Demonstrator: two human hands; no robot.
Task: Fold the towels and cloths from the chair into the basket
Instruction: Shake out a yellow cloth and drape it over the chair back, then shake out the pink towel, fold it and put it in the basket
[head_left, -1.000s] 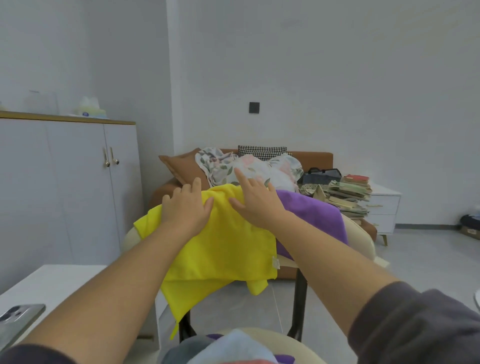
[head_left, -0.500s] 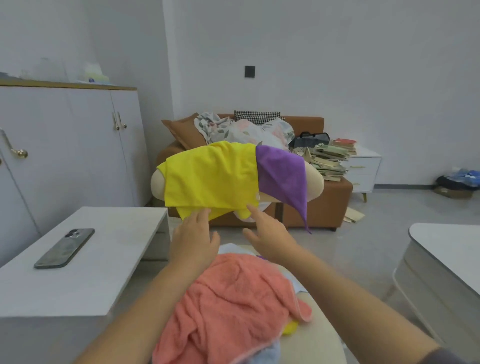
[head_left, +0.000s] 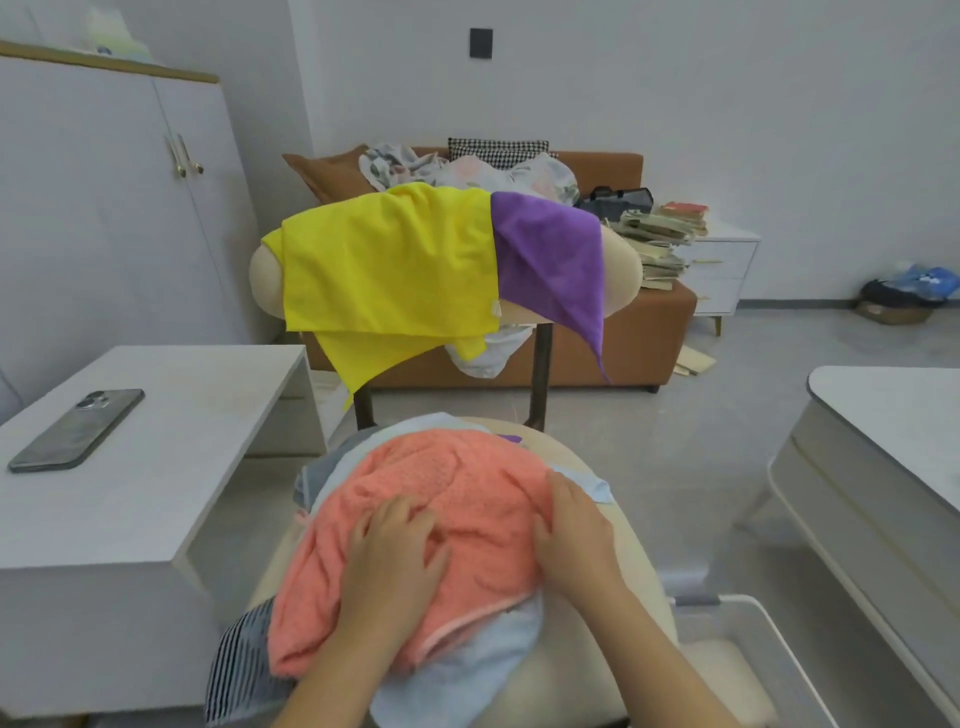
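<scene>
A coral towel (head_left: 457, 499) lies crumpled on top of a pile on the beige chair seat (head_left: 631, 551). Under it are a light blue towel (head_left: 467, 675) and a striped cloth (head_left: 236, 670). My left hand (head_left: 395, 561) rests flat on the coral towel with its fingers spread. My right hand (head_left: 571, 530) lies on the towel's right edge, fingers pointing away from me. A yellow cloth (head_left: 384, 270) and a purple cloth (head_left: 550, 254) hang over the chair's backrest (head_left: 621, 270). The white rim of a basket (head_left: 727, 598) shows at the lower right.
A white low table (head_left: 171, 447) with a phone (head_left: 78, 428) stands at the left. Another white table (head_left: 883, 415) is at the right. Behind the chair are a brown sofa (head_left: 665, 332) with bedding, stacked books (head_left: 660, 234), and a white cabinet (head_left: 104, 208).
My view has tilted down from the backrest to the seat. Both hands left the yellow cloth, came back toward me and settled on the coral towel.
</scene>
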